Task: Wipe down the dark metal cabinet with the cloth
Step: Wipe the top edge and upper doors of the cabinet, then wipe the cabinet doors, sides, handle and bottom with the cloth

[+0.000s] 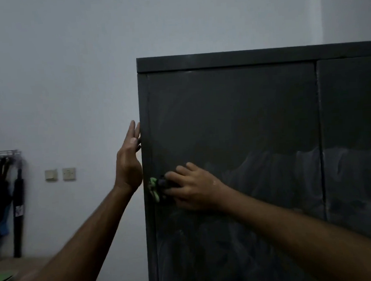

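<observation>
Head view: cabinet [233,120], its left door streaked with pale smears below mid-height and cleaner above. Right hand [194,186] presses the cloth [154,189] against the door's left edge, fingers curled over it. Left hand [129,161], fingers straight, lies flat against the cabinet's left side, seemingly as a brace. Step in hand, by judgement: mid-wipe of the left door; the next stroke should run back rightward over the smeared band. Cloth is mostly hidden and blurred; the cabinet's base and right part are cut off.
</observation>
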The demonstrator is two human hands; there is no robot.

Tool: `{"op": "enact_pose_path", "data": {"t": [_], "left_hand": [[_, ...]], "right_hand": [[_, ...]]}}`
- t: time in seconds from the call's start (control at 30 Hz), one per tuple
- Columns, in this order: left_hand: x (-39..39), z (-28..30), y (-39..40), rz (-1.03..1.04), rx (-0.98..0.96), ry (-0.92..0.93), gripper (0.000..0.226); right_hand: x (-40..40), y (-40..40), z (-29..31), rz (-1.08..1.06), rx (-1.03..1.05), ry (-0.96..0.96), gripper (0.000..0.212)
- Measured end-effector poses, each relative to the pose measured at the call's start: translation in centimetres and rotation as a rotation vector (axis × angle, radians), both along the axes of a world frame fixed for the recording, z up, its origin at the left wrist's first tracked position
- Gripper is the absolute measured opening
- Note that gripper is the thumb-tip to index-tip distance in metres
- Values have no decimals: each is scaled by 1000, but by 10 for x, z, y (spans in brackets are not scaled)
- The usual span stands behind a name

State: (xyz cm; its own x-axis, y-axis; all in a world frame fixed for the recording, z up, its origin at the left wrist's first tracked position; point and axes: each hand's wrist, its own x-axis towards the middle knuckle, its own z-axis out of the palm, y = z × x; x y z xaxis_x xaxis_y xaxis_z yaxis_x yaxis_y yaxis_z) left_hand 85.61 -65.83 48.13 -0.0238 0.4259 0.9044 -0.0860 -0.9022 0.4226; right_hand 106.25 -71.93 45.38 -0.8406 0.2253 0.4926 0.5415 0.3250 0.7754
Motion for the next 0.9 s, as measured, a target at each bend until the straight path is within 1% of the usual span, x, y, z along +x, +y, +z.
{"op": "enact_pose_path", "data": {"t": [0.03,0.07,0.1,0.17,0.2,0.23,0.27,0.33,0.37,0.4,0.43,0.47,0.5,0.57,0.6,0.63,0.67,0.7,0.73,0.77,0.8,0.83,0.9], "left_hand": [[-3,0,-2,-50,-50,-28,59],[-6,1,-5,-75,-99,-46,65],[-7,2,-9,-88,-142,-50,70],[-6,3,-16,-109,-211,-57,70],[-6,4,-19,-117,-236,-64,65],[-5,3,-22,-128,-266,-74,61],[-5,2,-25,-139,-294,-85,60],[-7,-4,-29,-130,-324,-76,61],[-9,-7,-30,-119,-331,-60,62],[-11,-12,-31,-115,-331,-47,62],[-12,-16,-32,-117,-326,-35,61],[-13,-21,-32,-119,-315,-21,61],[-13,-25,-34,-113,-298,-1,63],[-12,-29,-35,-67,-245,46,67],[-11,-31,-34,-36,-214,55,66],[-11,-31,-32,-8,-188,54,63],[-12,-32,-30,9,-169,49,58],[-12,-31,-29,18,-155,47,55],[-14,-30,-28,35,-141,60,53],[-16,-30,-27,63,-118,94,54],[-18,-30,-26,103,-86,142,55],[-21,-31,-25,148,-51,189,56],[-26,-32,-23,227,5,265,56]], "right_hand": [[7,0,3,5,12,-34,28],[9,1,15,16,51,28,27],[7,4,32,25,101,184,26],[-10,9,62,-1,179,598,30],[-24,12,64,-25,184,717,33],[-38,16,54,-41,166,727,35],[-49,19,35,-35,120,634,36],[-50,18,-12,-10,8,223,38],[-40,11,-28,-31,-64,37,39],[-27,6,-33,-47,-108,-74,38],[-15,3,-27,-43,-103,-113,36],[-6,1,-15,-46,-73,-66,33],[-1,0,2,-49,-24,66,31],[-3,0,33,-58,104,489,31],[-13,0,37,-70,132,647,33],[-25,4,30,-74,138,712,35],[-35,8,14,-71,121,672,36],[-41,11,-6,-69,90,530,38],[-40,9,-25,-80,46,344,38],[-33,5,-38,-103,-6,198,39],[-25,0,-45,-133,-52,126,39],[-18,-6,-46,-157,-80,112,40],[-13,-16,-44,-197,-67,166,45]]}}
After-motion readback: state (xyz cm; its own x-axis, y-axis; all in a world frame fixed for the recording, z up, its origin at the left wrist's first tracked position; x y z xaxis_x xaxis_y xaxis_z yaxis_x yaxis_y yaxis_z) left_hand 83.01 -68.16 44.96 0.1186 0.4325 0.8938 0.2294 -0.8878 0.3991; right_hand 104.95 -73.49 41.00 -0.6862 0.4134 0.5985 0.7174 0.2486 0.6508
